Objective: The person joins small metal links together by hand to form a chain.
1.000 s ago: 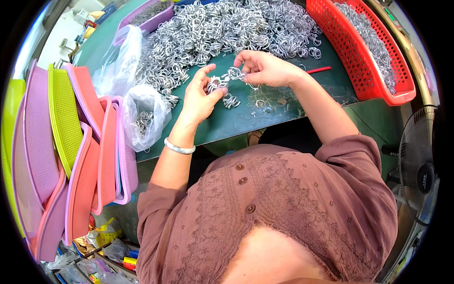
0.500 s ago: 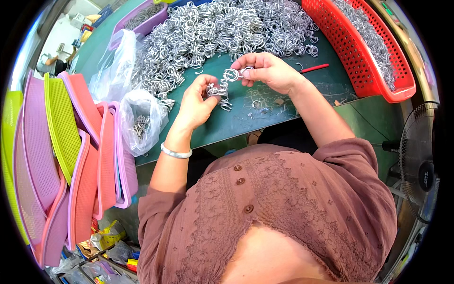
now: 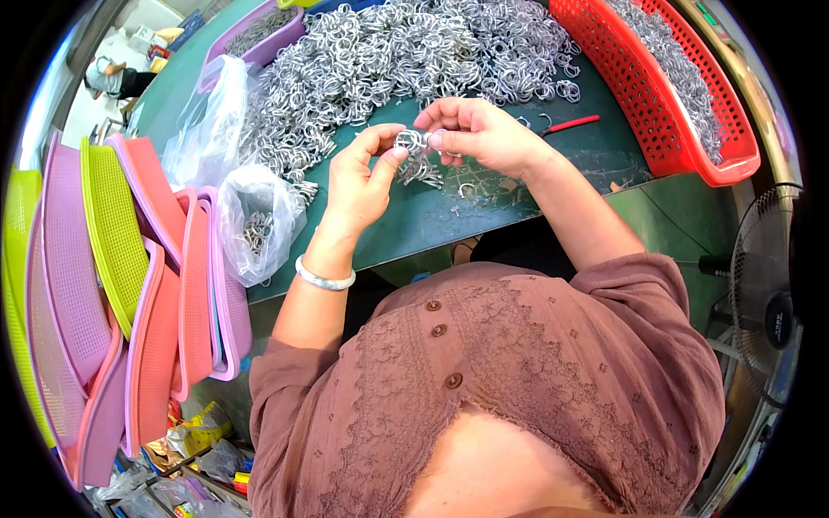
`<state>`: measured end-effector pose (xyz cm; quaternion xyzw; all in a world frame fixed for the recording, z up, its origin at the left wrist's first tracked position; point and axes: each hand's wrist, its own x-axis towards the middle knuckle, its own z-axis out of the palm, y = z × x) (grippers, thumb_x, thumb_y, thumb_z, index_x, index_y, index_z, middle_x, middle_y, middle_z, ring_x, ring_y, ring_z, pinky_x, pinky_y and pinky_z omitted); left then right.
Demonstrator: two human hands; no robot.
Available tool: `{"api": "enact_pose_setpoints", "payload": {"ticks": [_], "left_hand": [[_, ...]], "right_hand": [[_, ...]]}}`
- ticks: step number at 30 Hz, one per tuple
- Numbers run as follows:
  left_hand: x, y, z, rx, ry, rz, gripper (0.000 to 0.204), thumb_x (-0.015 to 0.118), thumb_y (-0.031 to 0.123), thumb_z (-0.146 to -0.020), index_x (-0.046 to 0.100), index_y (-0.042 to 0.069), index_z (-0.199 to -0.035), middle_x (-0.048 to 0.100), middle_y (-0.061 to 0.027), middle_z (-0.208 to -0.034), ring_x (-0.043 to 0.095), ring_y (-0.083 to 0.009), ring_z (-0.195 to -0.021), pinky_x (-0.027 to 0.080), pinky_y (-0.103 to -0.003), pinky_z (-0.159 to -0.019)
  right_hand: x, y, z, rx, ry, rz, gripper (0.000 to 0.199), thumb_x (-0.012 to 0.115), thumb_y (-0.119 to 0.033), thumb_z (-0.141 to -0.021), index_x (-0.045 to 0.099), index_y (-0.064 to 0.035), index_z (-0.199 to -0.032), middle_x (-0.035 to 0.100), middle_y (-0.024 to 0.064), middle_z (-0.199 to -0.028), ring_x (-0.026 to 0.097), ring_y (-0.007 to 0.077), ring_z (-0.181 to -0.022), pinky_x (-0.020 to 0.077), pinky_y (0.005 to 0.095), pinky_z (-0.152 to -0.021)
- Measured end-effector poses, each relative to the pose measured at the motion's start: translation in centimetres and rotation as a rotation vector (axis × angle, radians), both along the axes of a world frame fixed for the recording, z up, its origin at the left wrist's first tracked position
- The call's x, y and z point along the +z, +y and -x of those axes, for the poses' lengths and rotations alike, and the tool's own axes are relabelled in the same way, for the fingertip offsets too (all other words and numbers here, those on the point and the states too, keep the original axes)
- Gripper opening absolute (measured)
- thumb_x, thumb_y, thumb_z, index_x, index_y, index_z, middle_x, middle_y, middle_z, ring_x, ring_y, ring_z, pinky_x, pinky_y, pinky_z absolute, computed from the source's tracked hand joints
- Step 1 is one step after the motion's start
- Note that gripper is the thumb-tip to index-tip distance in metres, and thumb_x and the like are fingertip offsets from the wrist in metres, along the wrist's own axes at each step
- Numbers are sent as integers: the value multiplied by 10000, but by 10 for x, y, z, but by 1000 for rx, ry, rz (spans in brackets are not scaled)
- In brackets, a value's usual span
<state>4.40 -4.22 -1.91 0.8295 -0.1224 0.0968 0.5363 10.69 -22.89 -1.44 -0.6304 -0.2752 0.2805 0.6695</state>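
Note:
Both hands meet over the near part of the green table, close to each other. My left hand (image 3: 363,177) pinches a silver metal ring (image 3: 408,140) between thumb and fingertips. My right hand (image 3: 484,134) closes thumb and fingers on silver rings at the same spot. Several linked or bunched rings (image 3: 421,170) hang just below the fingertips, between the hands. How they join is too small to tell. Beyond the hands lies a large heap of the same silver rings (image 3: 371,60). A few loose bits (image 3: 467,190) lie on the tabletop below my right hand.
A red perforated basket (image 3: 639,112) of metal pieces stands at right. Near it lies a red-handled tool (image 3: 574,124). A clear bag (image 3: 259,220) with rings sits at the table's left edge, beside stacked coloured baskets (image 3: 155,345). A fan (image 3: 768,293) stands far right; another person (image 3: 108,79) is far left.
My left hand has moved right and slightly up, now meeting my right hand. The bunch of rings shifted right and hangs beneath the fingertips. The person far left has moved.

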Motion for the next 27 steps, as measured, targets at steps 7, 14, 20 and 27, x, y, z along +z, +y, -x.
{"api": "enact_pose_setpoints", "payload": {"ticks": [7,14,20,27], "left_hand": [[-6,-1,0,-69,138,313,228,484,18,-848,521,-25,-1068,579,-38,-920,526,-85,-845,415,-217,-774],[-6,1,3,-80,181,229,228,479,38,-857,518,-26,-1072,576,-36,-934,527,-93,-846,419,-229,-783],[-6,-1,3,-82,209,390,194,474,59,-864,531,-31,-1026,584,-41,-866,536,-92,-796,435,-224,-738],[-3,-2,5,-129,294,485,196,466,56,-866,524,-32,-1032,576,-40,-886,527,-93,-809,425,-227,-761]], "right_hand": [[0,0,4,-22,74,45,189,556,-156,-831,571,-7,-947,554,-18,-709,496,47,-574,404,187,-506],[7,3,4,-157,-211,102,158,560,-178,-830,587,-28,-874,511,-38,-624,454,35,-525,372,176,-469],[3,-1,6,-96,142,-56,171,566,-152,-817,558,-9,-910,506,-26,-637,452,41,-524,355,175,-463],[5,1,10,-95,142,-86,125,556,-76,-780,524,-10,-880,497,-18,-627,443,40,-504,337,171,-444]]}}
